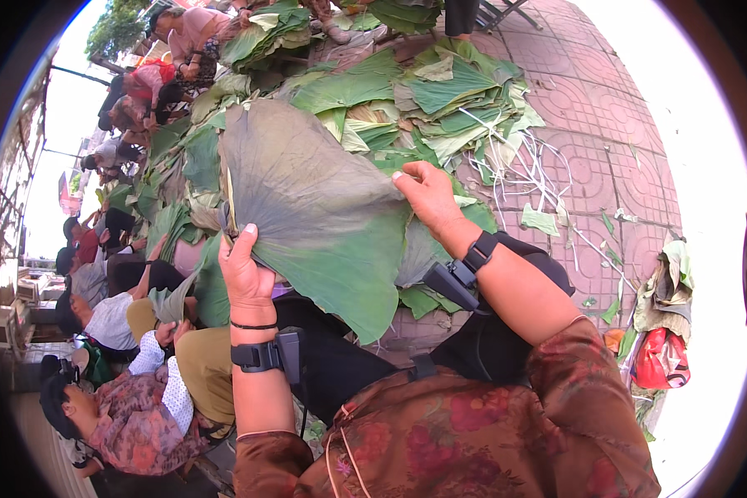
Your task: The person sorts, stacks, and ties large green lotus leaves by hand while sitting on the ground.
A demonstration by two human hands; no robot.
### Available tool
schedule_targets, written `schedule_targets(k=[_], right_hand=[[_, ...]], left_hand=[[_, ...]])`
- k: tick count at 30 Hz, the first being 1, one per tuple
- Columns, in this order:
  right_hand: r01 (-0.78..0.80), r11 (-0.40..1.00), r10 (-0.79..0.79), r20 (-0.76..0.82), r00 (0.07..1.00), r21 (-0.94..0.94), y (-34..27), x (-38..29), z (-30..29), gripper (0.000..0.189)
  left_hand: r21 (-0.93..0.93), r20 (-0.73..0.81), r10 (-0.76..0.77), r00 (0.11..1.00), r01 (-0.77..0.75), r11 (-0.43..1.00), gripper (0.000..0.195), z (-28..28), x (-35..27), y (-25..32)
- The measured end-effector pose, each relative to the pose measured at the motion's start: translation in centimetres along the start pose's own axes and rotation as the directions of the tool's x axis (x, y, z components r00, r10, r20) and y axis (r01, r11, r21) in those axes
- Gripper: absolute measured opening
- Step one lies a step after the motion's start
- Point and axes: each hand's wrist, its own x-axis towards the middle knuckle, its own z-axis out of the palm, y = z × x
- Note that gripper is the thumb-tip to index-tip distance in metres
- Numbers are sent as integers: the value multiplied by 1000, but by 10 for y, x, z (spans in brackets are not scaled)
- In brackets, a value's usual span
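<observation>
A large folded lotus leaf (317, 205) spreads above my lap, dull brown-grey in its upper part and green lower down. My left hand (246, 267) grips it at the gathered left corner, thumb on top. The right edge is pinched between the thumb and fingers of my right hand (428, 196). Below and behind it, more leaves (420, 246) lie by my right knee, partly hidden by the held leaf and my right arm. Black straps with small devices sit on both my wrists.
Piled lotus leaves (460, 93) cover the ground ahead. Tangled white plastic strapping (529, 168) lies right of them on the pink paving tiles (585, 168). A red bag (660, 358) rests at far right. A person (143, 411) handles a leaf close on my left; several others sit beyond.
</observation>
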Motion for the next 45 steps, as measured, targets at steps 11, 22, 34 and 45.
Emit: schedule_targets(k=[11, 22, 34, 45], right_hand=[[-327, 800, 178, 322, 930, 503, -15, -5, -4, 31], [-405, 830, 390, 119, 913, 384, -16, 25, -45, 21], [659, 440, -749, 155, 644, -610, -48, -15, -22, 53], [371, 920, -210, 642, 738, -126, -18, -27, -5, 81]], left_hand=[[-79, 42, 14, 999, -11, 997, 37, -33, 4, 22], [-289, -91, -177, 980, 144, 946, 36, -58, 9, 26], [-215, -259, -176, 950, 121, 969, 28, -5, 21, -45], [-356, 74, -301, 951, 307, 883, 39, 80, -45, -103]])
